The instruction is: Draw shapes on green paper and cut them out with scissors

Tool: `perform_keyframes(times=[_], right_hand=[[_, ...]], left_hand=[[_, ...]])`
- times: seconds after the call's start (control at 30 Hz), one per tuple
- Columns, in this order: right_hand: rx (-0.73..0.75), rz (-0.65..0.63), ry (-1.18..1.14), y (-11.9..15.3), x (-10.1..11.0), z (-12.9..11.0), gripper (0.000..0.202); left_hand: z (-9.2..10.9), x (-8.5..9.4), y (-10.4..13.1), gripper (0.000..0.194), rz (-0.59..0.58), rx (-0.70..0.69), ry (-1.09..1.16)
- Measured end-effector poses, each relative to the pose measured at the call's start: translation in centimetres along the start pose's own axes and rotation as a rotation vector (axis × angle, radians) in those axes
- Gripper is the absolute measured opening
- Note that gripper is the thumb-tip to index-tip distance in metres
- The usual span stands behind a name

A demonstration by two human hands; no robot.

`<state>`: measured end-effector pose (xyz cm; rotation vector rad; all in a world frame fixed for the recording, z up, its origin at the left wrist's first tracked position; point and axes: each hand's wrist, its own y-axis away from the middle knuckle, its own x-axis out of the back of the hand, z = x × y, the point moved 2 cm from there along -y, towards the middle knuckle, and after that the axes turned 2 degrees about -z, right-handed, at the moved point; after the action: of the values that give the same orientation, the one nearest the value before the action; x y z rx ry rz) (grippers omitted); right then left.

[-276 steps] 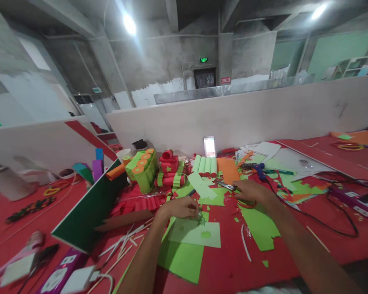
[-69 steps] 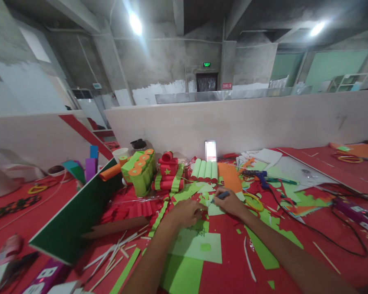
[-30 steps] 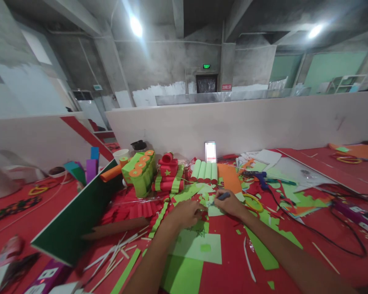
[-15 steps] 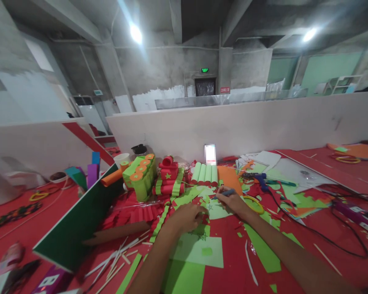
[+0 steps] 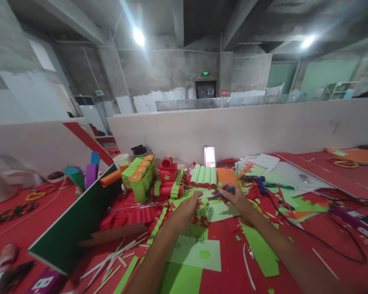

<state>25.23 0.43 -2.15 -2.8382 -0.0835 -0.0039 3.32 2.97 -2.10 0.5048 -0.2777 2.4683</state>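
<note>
My right hand (image 5: 234, 197) is closed around a dark blue-grey pen (image 5: 215, 197), its tip pointing left. Beneath it lies a pale green sheet (image 5: 221, 211) with a star outline drawn near its left edge. My left hand (image 5: 188, 205) is raised close to the pen's tip, its fingers curled together; whatever they may hold is hidden. Nearer me, another pale green sheet (image 5: 210, 257) bears drawn stars and a small bright green paper square (image 5: 204, 254).
Pale green paper rolls (image 5: 204, 175) lie beyond my hands, near a blurred phone (image 5: 209, 156). A blue glue gun (image 5: 260, 182) and its cable are at right. Red and green paper models (image 5: 168, 179), thin sticks (image 5: 110, 261) and a dark green board (image 5: 76, 222) occupy the left.
My left hand has lifted off the paper and moved up toward the pen. The pen, in my right hand, has shifted slightly right and its tip shows more clearly.
</note>
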Motion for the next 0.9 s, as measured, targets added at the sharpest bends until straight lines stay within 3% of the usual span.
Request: perform_keyframes(times=[0.17,0.43,0.9], right_hand=[[0.000,-0.045,0.146,0.3,-0.5,-0.3,0.024],[-0.020,-0.095,0.233,0.5,-1.4,-0.4,0.027],[0.022,-0.154,0.300,0.6,-1.5,-0.3,0.025]], left_hand=[[1.0,0.0,0.5,0.051,-0.063,-0.124,-0.147],[2.1,-0.2,0.6,0.055,-0.136,-0.125,-0.404],[1.7,-0.7,0.6,0.048,-0.166,-0.194,-0.523]])
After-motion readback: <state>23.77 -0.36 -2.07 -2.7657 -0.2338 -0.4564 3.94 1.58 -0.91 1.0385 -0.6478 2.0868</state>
